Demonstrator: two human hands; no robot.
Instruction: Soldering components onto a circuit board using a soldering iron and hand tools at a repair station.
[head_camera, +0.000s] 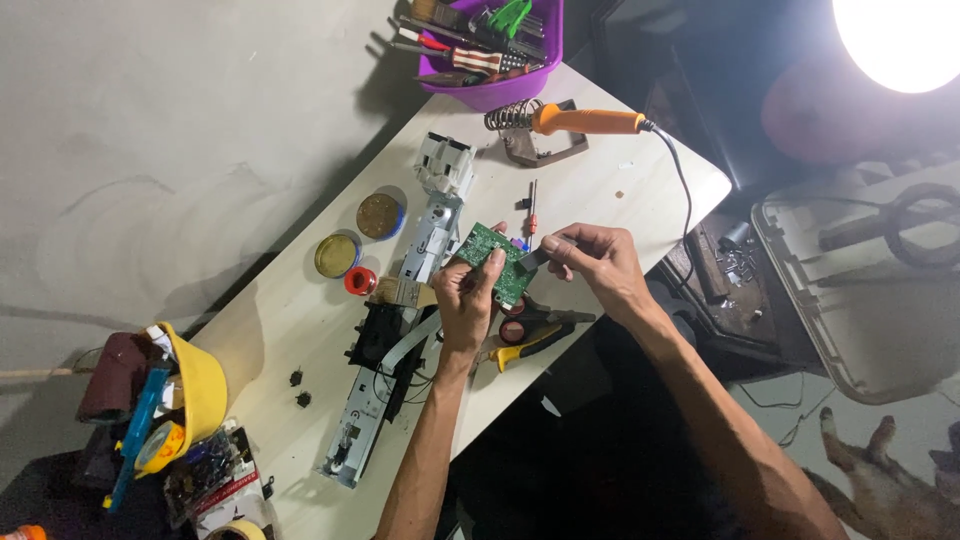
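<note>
Green, flat circuit board (488, 258) is held above the pale wooden worktop (300, 300) by the left hand (465, 300), fingers closed on its edge. The right hand (590, 262) pinches a small dark part (533, 257) touching the board.

A matt green circuit board (490, 258) sits over a pale, smooth wood-look counter (280, 310), with a glossy purple plastic tub (495, 88) at the upper middle and a glossy yellow plastic bin (205, 385) at lower left.

Background: pale wooden table (300, 300) set at a slant; grey concrete floor (150, 150) at left; bright round lamp (905, 40) upper right; dark surroundings beyond
</note>
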